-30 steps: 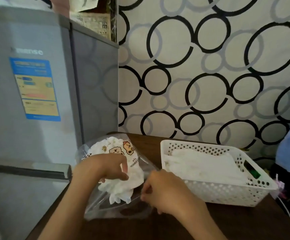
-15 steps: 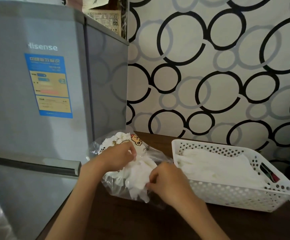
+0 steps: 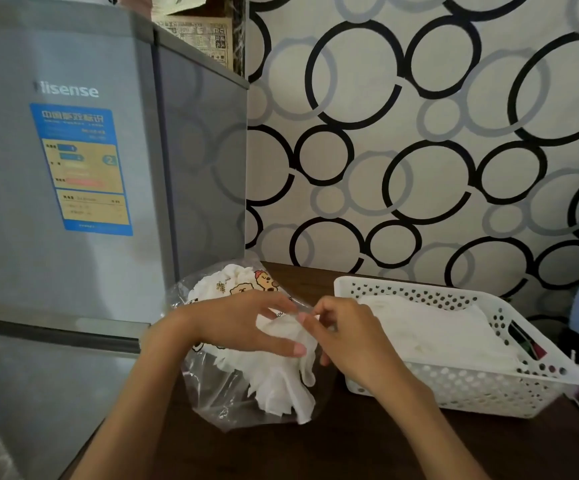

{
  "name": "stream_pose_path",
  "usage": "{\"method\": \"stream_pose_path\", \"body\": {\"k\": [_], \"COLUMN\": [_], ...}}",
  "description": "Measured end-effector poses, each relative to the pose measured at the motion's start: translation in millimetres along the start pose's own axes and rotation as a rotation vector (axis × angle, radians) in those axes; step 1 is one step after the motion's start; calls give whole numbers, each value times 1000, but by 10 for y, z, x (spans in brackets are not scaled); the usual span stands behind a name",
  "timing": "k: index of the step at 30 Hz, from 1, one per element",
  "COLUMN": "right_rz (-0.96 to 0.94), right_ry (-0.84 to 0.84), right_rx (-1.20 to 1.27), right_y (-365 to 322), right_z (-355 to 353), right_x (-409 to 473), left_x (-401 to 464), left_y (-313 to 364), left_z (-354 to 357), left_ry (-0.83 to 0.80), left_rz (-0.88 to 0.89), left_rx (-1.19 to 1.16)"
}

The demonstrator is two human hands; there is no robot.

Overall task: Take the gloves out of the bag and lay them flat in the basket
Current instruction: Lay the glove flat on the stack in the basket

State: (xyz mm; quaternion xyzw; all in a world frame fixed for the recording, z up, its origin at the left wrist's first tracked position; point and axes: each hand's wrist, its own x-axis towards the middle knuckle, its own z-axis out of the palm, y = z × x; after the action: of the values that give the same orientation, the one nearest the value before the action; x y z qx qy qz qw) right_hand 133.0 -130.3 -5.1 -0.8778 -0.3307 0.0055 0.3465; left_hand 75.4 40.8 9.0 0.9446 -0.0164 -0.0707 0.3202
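Right hand (image 3: 346,336) pinching glove (image 3: 289,336), left hand (image 3: 243,322) steadying bag (image 3: 218,386)

- The left hand (image 3: 243,323) now lies with fingers spread over the gloves (image 3: 281,382), no longer bunched on them.
- The right hand (image 3: 346,337) has risen to pinch a glove edge beside the left fingertips.
- More glove now spills from the bag (image 3: 211,386).

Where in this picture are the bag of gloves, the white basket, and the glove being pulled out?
bag (image 3: 218,393): head view, on its clear plastic lower left side.
basket (image 3: 471,393): head view, on its perforated front wall.
glove (image 3: 281,330): head view, on the white sheet between the two hands.
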Motion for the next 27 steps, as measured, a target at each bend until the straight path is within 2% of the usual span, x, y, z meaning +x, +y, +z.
{"method": "stream_pose_path", "body": {"k": [3,6,8,10,11,13,16,19,22,24,27], "right_rz": [-8,-6,23,66,67,31,-7,44,75,74,72], "right_ry": [51,101,-25,-225,-274,-194,51,167,383,440,410], "right_rx": [77,308,407,314,229,169,243,412,582,570,553], "right_y": [6,22,53,94,112,124,167,181,162,162,153], "right_z": [-6,-75,-163,-222,-243,-295,-371,-386,-419,-460,-490], "right_x": [15,36,36,20,13,18,52,83,88,78,67], "left_x": [103,190,209,208,211,214,214,216,216,209,179], "left_y": [37,5,-32,-69,-82,-96,-95,-105,-128,-124,-104], "left_z": [115,215,239,232,230,232,238,219,216,214,159], "left_ry": [148,278,264,250,248,245,250,262,248,228,142], "left_rz": [-32,-87,-109,-112,-108,-103,-107,-99,-105,-87,-26], "left_rx": [151,291,324,318,314,311,321,309,299,292,231]}}
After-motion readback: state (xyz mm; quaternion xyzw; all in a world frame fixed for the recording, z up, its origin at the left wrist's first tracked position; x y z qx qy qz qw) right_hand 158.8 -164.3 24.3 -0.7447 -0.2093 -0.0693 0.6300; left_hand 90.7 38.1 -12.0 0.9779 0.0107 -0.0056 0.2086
